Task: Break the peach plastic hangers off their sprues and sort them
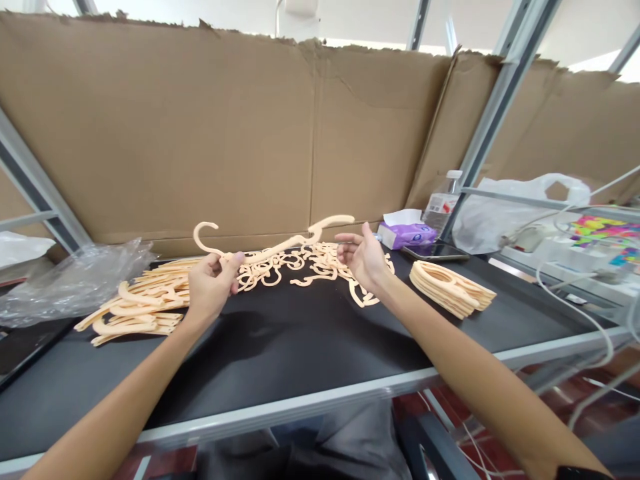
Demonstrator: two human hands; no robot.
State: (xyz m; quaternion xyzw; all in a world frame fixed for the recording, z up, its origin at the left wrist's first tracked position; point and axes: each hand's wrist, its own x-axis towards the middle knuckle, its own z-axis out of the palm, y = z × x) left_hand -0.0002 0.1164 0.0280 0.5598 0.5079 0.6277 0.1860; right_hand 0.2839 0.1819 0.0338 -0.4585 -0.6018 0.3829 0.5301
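Note:
Between thumb and fingers, my left hand (213,280) grips a cream plastic clothes hanger (280,249) near its hook. The hook curls up at the left, and one arm stretches rightward to a curved end piece. Just right of that end, my right hand (367,259) is held with fingers spread and nothing in it. Below and behind both hands lies a loose heap of cream hooks and curved pieces (265,270). Beside my left hand is a pile of long cream hanger parts (145,303). To the right of my right forearm sits a neat stack of cream hanger pieces (445,288).
A purple tissue pack (407,235), a phone (435,253) and a plastic bottle (443,203) stand at the back right. Crumpled clear plastic (75,280) lies at left. Cardboard (200,133) walls the back; white cables (575,303) hang at right beside a metal post (495,120).

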